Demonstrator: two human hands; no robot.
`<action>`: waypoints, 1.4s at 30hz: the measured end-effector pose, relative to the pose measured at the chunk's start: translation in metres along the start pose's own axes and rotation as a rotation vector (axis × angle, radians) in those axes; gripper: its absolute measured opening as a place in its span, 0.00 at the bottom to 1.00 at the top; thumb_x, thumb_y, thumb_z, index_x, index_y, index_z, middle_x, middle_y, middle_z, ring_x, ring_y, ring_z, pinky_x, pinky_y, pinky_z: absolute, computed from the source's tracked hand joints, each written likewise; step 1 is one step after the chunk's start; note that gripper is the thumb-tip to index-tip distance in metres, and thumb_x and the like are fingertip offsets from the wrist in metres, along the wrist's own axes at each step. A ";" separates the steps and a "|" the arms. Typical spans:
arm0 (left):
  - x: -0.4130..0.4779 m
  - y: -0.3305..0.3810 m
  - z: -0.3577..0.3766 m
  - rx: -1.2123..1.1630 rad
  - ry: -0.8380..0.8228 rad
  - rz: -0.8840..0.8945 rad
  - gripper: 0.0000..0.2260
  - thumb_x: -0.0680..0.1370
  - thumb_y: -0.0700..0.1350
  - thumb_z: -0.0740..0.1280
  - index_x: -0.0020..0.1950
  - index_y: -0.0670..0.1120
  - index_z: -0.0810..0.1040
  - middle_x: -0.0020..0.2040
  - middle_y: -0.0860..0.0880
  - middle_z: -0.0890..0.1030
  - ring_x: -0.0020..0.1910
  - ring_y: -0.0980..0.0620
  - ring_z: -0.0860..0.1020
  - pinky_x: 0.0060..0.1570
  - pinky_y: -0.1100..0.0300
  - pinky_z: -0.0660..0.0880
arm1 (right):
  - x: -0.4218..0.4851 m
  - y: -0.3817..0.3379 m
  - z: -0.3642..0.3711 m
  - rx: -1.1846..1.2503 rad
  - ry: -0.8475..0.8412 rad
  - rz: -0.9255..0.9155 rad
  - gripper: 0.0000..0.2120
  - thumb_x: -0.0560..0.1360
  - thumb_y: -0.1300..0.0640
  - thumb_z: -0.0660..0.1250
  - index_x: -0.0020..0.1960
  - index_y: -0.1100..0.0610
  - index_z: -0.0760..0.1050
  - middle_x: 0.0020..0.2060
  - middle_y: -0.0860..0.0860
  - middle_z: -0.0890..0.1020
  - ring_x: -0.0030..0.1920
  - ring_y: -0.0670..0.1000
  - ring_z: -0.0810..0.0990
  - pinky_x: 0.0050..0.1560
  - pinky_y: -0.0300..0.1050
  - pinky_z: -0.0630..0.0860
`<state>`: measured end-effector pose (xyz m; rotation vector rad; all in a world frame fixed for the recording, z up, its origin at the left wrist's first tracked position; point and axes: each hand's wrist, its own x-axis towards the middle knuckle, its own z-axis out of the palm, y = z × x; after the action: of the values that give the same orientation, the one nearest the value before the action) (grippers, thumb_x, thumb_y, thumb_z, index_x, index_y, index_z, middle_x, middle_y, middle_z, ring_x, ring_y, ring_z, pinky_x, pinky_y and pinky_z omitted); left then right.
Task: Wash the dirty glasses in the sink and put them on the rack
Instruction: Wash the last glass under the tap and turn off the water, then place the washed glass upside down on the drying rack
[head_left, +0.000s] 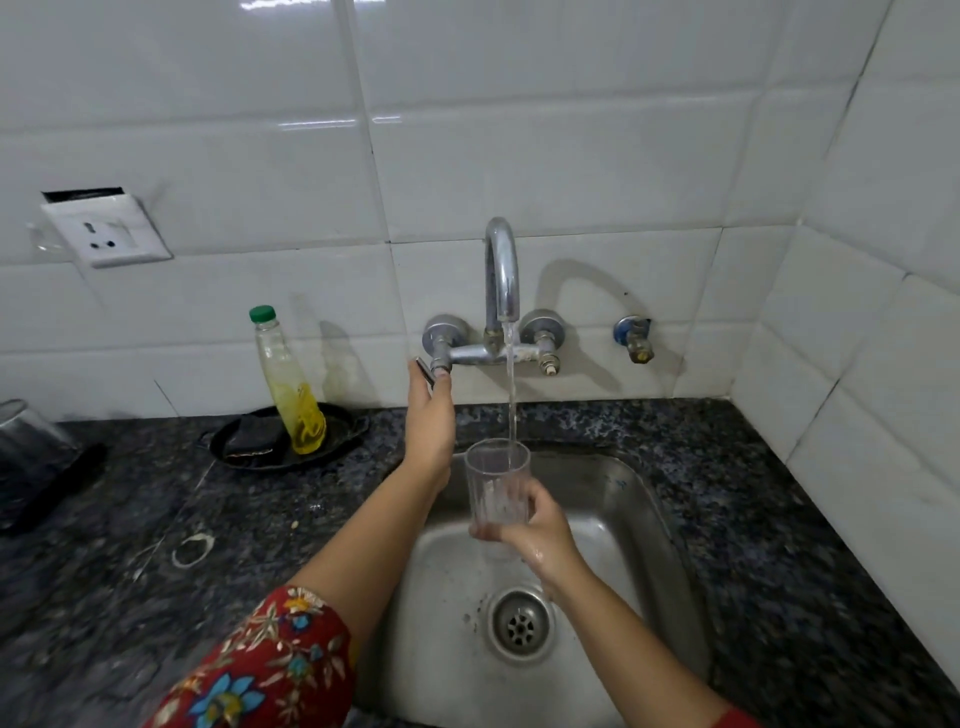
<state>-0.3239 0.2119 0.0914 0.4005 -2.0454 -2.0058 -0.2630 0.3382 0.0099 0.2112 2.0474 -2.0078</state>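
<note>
A clear ribbed glass (496, 480) is held upright over the steel sink (639, 519), gripped near its base by my right hand (540, 535). Water runs in a thin stream from the chrome tap (501, 270) straight into the glass. My left hand (430, 415) reaches up to the tap's left lever handle (426, 370), with thumb and fingers around it. An upturned glass (26, 441) stands at the far left edge on a dark rack or mat, partly cut off by the frame.
A green-capped bottle of yellow liquid (285, 384) stands in a black dish (249, 457) with a dark scrubber, left of the sink. A socket (106, 234) sits on the tiled wall. A blue valve (634, 338) juts out right of the tap. Dark granite counter (753, 493) surrounds the sink.
</note>
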 end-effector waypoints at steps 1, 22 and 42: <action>0.000 -0.001 0.000 0.015 0.006 0.015 0.25 0.84 0.53 0.53 0.80 0.52 0.52 0.79 0.49 0.58 0.76 0.46 0.59 0.75 0.47 0.57 | -0.003 0.003 0.000 0.010 -0.023 0.009 0.31 0.57 0.62 0.82 0.55 0.48 0.73 0.56 0.49 0.80 0.56 0.51 0.79 0.56 0.51 0.78; -0.100 -0.072 -0.035 0.300 -0.208 0.001 0.06 0.79 0.44 0.67 0.45 0.46 0.83 0.37 0.52 0.83 0.38 0.54 0.80 0.40 0.62 0.75 | -0.052 0.005 -0.059 -0.144 -0.209 0.176 0.27 0.63 0.58 0.79 0.60 0.52 0.76 0.51 0.50 0.83 0.48 0.51 0.82 0.45 0.46 0.80; -0.158 -0.120 -0.015 0.402 -0.282 -0.345 0.14 0.82 0.39 0.58 0.41 0.47 0.80 0.40 0.49 0.85 0.36 0.54 0.81 0.30 0.68 0.72 | -0.073 0.011 -0.057 -0.541 0.169 -0.394 0.28 0.56 0.47 0.82 0.51 0.43 0.71 0.43 0.41 0.80 0.45 0.44 0.80 0.44 0.46 0.79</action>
<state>-0.1688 0.2538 -0.0255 0.6130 -2.7329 -1.9068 -0.1945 0.4009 0.0205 -0.1479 2.8288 -1.5685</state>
